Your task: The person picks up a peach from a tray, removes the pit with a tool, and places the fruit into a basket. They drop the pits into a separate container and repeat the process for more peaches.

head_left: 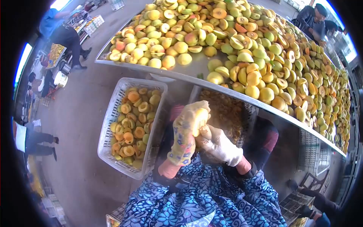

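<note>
My left hand (184, 132), in a flower-patterned glove, is closed around a yellow peach half (200, 120) in front of my lap. My right hand (221, 145), in a whitish glove, has its fingers curled and pressed against the lower side of that fruit. Anything inside the right fingers is hidden. To the left stands a white plastic basket (105, 140) of pitted peach halves (128, 137). Behind my hands, below the table edge, another basket (194, 92) holds brownish pits or scraps (223, 109), partly covered by my hands.
A metal table (194, 70) heaped with cut peaches (261, 56) spans the front and right. Its edge (242, 94) runs just beyond my hands. Crates (315, 151) stand under it at right. People work at left (62, 32) and far right (312, 19).
</note>
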`<state>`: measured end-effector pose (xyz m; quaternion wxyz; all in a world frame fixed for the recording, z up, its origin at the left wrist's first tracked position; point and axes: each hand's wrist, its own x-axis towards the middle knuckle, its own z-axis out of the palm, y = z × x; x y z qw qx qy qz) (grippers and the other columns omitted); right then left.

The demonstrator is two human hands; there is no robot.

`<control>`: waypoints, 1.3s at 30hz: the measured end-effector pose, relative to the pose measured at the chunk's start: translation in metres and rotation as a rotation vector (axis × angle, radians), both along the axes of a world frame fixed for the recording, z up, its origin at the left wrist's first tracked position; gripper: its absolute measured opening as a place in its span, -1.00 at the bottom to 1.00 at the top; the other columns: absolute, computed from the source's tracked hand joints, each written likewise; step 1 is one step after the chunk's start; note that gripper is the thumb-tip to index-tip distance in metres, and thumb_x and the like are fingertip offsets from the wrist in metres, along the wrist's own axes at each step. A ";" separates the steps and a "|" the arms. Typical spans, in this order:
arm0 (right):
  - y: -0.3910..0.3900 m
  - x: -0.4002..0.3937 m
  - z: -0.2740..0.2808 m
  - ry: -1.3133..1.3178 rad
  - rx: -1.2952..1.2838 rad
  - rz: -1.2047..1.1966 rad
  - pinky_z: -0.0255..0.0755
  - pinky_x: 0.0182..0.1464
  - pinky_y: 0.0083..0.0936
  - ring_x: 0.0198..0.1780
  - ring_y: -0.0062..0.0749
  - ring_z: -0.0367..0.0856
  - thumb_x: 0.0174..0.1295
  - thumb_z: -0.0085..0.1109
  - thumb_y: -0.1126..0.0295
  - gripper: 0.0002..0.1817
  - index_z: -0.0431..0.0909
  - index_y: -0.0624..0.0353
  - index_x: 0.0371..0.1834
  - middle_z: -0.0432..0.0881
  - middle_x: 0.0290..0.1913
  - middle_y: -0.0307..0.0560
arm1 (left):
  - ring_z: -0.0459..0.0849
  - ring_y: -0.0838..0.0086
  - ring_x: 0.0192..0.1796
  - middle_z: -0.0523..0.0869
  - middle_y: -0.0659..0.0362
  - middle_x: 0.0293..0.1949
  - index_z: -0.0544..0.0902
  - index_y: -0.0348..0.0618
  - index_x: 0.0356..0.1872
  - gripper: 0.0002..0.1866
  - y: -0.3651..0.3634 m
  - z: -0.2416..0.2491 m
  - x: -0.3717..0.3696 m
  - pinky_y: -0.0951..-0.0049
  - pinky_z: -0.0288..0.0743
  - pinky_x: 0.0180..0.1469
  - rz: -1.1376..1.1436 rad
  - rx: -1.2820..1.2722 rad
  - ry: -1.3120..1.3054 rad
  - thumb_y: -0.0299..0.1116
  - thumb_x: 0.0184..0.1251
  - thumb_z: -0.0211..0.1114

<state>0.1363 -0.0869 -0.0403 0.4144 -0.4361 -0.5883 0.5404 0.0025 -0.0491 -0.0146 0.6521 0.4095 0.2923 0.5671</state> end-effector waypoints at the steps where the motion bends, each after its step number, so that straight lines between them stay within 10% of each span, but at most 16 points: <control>1: 0.000 0.002 -0.001 0.000 -0.007 -0.008 0.42 -0.28 -0.49 -0.36 -0.56 0.47 0.46 0.10 0.12 -0.63 0.51 0.27 -0.06 0.56 -0.39 -0.17 | 0.64 0.42 0.04 0.65 0.08 0.10 0.57 -0.32 0.19 -0.50 0.000 0.001 -0.002 0.45 0.53 0.10 -0.020 -0.012 0.017 -0.06 0.56 0.07; 7: 0.001 0.007 0.010 0.431 -0.418 0.172 0.25 -0.58 -0.65 -0.62 -0.69 0.35 0.44 0.14 0.17 -0.72 0.48 0.18 -0.13 0.47 -0.53 -0.35 | 0.51 0.26 0.31 0.55 -0.02 0.26 0.45 -0.33 0.30 -0.33 0.003 -0.006 -0.003 0.30 0.33 0.39 -0.040 0.148 0.394 0.11 0.62 -0.23; 15: 0.006 0.035 0.006 0.749 -0.707 0.248 0.08 -0.66 -0.69 -0.69 -0.72 0.20 0.46 0.03 0.22 -0.68 0.36 0.02 -0.49 0.30 -0.64 -0.40 | 0.41 0.37 0.34 0.29 0.08 0.47 0.22 -0.22 0.51 -0.08 0.009 0.009 0.014 0.36 0.25 0.37 -0.241 -0.083 -0.009 0.41 0.45 -0.22; 22: 0.007 0.017 0.012 0.498 -0.547 0.027 0.21 -0.62 -0.69 -0.66 -0.71 0.31 0.47 0.05 0.16 -0.74 0.50 0.13 -0.20 0.45 -0.55 -0.35 | 0.66 0.51 -0.16 0.71 0.13 -0.11 0.61 -0.28 0.16 -0.59 0.026 0.002 0.013 0.50 0.58 -0.03 -0.051 0.092 0.515 -0.16 0.53 0.16; 26: 0.007 0.011 -0.015 0.255 -0.331 0.079 0.28 -0.54 -0.67 -0.58 -0.72 0.38 0.44 0.11 0.09 -0.64 0.49 0.22 -0.06 0.49 -0.51 -0.32 | 0.66 0.63 -0.27 0.73 0.18 -0.22 0.72 -0.26 -0.09 -0.78 0.021 -0.021 0.022 0.60 0.60 -0.19 0.114 -0.186 0.173 -0.32 0.41 0.32; 37: 0.011 0.022 -0.005 0.401 -0.432 0.284 0.42 -0.38 -0.55 -0.45 -0.53 0.52 0.41 0.12 0.07 -0.59 0.48 0.26 -0.05 0.58 -0.39 -0.23 | 0.67 0.57 -0.28 0.73 0.16 -0.24 0.70 -0.31 -0.16 -0.78 0.022 -0.017 0.022 0.53 0.62 -0.22 0.133 0.006 0.283 -0.34 0.46 0.21; 39: 0.013 0.018 -0.010 0.159 -0.130 0.103 0.49 -0.21 -0.41 -0.31 -0.36 0.59 0.40 0.14 0.15 -0.62 0.49 0.30 -0.01 0.63 -0.33 -0.10 | 0.67 0.56 -0.26 0.72 0.15 -0.21 0.70 -0.31 -0.15 -0.79 0.023 -0.024 0.025 0.52 0.61 -0.21 0.136 0.001 0.261 -0.36 0.46 0.19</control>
